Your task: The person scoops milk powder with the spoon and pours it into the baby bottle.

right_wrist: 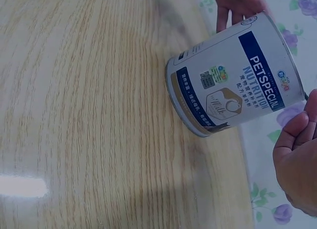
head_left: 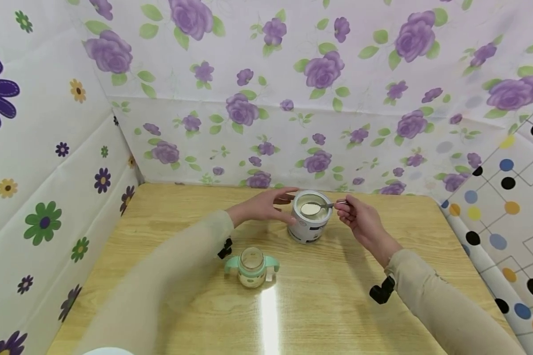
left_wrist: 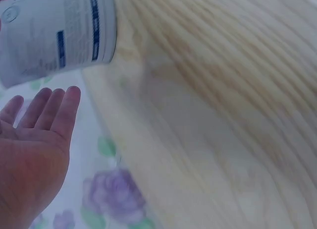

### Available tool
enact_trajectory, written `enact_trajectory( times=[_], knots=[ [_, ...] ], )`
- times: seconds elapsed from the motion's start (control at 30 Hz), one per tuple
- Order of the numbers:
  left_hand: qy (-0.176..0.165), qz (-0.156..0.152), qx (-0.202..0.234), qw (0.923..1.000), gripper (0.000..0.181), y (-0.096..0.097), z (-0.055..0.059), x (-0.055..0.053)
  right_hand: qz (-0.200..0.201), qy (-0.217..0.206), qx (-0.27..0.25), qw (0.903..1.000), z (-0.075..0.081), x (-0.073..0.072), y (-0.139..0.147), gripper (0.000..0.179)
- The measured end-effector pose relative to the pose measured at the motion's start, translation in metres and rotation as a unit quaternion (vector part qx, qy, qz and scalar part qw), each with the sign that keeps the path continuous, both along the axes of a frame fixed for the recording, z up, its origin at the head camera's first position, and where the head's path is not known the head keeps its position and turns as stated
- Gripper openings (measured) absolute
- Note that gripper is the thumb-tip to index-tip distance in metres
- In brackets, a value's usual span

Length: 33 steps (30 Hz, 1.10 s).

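Note:
A white milk powder can (head_left: 307,231) with blue lettering stands uncovered near the back of the table. My right hand (head_left: 365,224) pinches the handle of a spoon (head_left: 335,203) whose bowl, heaped with pale powder (head_left: 311,209), is over the can's mouth. On the can's other side, my left hand (head_left: 266,204) has its fingers stretched out and its thumb by the can's wall; whether it touches is unclear. The left wrist view shows that hand's straight fingers (left_wrist: 69,110) next to the can (left_wrist: 54,35). In the right wrist view the can's label (right_wrist: 225,80) faces the camera.
A baby bottle (head_left: 251,277) with mint-green handles and an open top stands nearer on the wooden table (head_left: 328,301). Flowered cloth (head_left: 266,118) rises behind the table's back edge. Part of a white round object (head_left: 108,351) shows at the bottom edge.

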<state>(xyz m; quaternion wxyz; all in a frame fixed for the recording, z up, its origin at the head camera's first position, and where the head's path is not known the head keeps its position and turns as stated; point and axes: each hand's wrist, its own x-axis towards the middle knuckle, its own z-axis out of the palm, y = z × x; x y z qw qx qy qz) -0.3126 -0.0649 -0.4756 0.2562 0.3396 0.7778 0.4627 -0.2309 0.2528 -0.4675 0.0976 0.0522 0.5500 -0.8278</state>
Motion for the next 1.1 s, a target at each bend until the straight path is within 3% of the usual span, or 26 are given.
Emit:
enact_trajectory(
  times=[0.13, 0.23, 0.37, 0.5, 0.63, 0.8, 1.1],
  knots=[
    [-0.001, 0.013, -0.005, 0.9999, 0.09, -0.032, 0.018, 0.007, 0.0, 0.0, -0.004, 1.0, 0.001, 0.0, 0.0, 0.038],
    [-0.005, 0.016, 0.008, 0.9998, 0.086, -0.058, 0.03, 0.018, -0.004, -0.004, -0.005, 1.0, 0.002, 0.0, -0.001, 0.037],
    [-0.021, 0.003, 0.033, 0.9992, 0.086, -0.091, 0.041, 0.042, -0.001, -0.01, -0.014, 0.9998, 0.005, 0.001, 0.0, 0.037],
    [-0.03, -0.009, 0.049, 0.9983, 0.089, -0.113, 0.042, 0.069, -0.001, -0.011, -0.02, 0.9997, 0.007, 0.001, 0.001, 0.038],
    [-0.026, -0.004, 0.057, 0.998, 0.093, -0.125, 0.033, 0.093, -0.005, -0.015, -0.018, 0.9997, 0.007, 0.001, 0.001, 0.037],
    [-0.024, 0.011, 0.076, 0.9968, 0.099, -0.128, 0.011, 0.116, -0.007, -0.024, -0.028, 0.9993, 0.008, 0.001, 0.0, 0.036],
    [-0.027, 0.052, 0.092, 0.994, 0.095, -0.121, -0.021, 0.137, -0.001, -0.031, -0.044, 0.9986, 0.004, 0.001, -0.003, 0.039]
  ],
)
